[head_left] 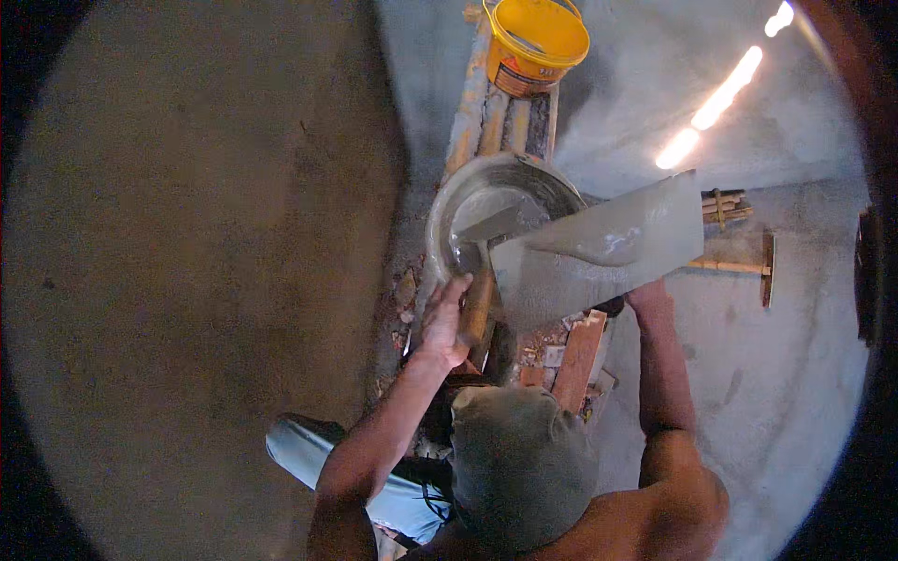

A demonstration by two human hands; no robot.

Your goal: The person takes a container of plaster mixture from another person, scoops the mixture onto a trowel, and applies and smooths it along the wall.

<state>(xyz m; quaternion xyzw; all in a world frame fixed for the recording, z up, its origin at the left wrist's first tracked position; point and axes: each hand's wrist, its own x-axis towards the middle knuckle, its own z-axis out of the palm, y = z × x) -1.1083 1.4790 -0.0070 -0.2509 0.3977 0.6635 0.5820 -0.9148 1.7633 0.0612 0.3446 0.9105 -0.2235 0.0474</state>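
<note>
My left hand is closed around the wooden handle of a trowel. The trowel's flat blade reaches over a round grey basin with wet grey mix inside. On the right, my right hand supports a wide, flat plastering board from below, and its fingers are hidden beneath it. A wet, shiny patch shows on the board's upper face. The board tilts up to the right and overlaps the basin's right side.
A yellow bucket stands on long planks beyond the basin. Rubble and a reddish board lie below the plastering board. To the right are a bundle of sticks and a T-shaped tool with a wooden handle.
</note>
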